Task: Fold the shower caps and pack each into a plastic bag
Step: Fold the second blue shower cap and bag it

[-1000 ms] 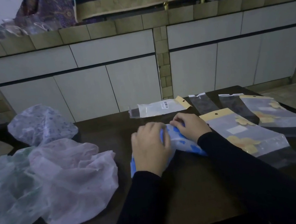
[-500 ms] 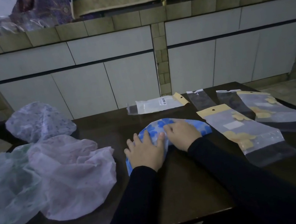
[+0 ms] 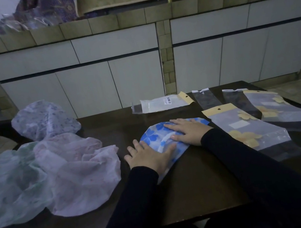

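Dark wood is carrying the whole job: I am working at the table (image 3: 205,187), and going by how things are lying, I am judging the task to be somewhere in its early-to-middle stretch. Crumpled shower caps are still waiting in a loose heap on the far left, a pink cap (image 3: 80,171) overlapping a green cap (image 3: 8,186), with a white patterned cap (image 3: 43,120) sitting just behind them, none of them folded. Two filled plastic bags with yellow headers, one nearer (image 3: 246,130) and one farther right (image 3: 276,108), are lying to the right with yellow-flowered contents showing, so I am counting those as packed. Another white packed bag (image 3: 163,103) is resting at the far edge, and two empty clear bags (image 3: 208,98) are lying beside it, awaiting caps. Centre stage, the blue flowered cap (image 3: 161,137) is lying flattened into a half-round on the table, partly folded and not yet bagged. My left hand (image 3: 148,157) is pressing its near left part with fingers spread flat, gripping nothing; my right hand (image 3: 187,130) is lying across its top, fingers straight and pressing down, also grasping nothing.
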### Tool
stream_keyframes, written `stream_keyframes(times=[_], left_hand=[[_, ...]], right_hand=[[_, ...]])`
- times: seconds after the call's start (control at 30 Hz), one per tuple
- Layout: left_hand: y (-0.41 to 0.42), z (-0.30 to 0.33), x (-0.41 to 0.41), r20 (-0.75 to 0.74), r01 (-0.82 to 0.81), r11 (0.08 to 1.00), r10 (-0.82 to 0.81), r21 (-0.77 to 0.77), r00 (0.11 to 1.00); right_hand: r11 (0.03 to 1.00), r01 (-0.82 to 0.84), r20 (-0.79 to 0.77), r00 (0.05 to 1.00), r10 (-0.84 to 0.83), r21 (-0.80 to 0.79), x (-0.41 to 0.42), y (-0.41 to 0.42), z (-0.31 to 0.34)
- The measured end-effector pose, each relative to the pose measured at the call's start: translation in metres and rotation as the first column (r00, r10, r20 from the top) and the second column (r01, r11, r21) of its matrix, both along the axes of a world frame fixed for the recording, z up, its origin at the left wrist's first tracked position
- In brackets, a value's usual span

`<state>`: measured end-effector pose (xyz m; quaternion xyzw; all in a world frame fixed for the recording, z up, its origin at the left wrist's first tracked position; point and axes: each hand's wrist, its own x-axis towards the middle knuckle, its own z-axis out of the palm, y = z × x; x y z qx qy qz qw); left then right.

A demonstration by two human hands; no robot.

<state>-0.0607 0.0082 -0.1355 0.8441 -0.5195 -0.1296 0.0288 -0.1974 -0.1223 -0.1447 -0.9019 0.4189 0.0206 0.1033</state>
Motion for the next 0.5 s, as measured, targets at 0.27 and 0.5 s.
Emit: stream_keyframes(times=[0.27, 0.5], left_hand=[[-0.008, 0.029, -0.013, 0.348, 0.337, 0.922, -0.258, -0.188, 0.901], [-0.019, 0.008, -0.002, 0.305, 0.459, 0.874, -0.399, -0.156, 0.864]], right_hand=[[0.995, -0.080, 0.029, 0.996, 0.082, -0.065, 0.005, 0.009, 0.006], [0.996, -0.091, 0.055, 0.994, 0.091, -0.003, 0.003, 0.009, 0.006]])
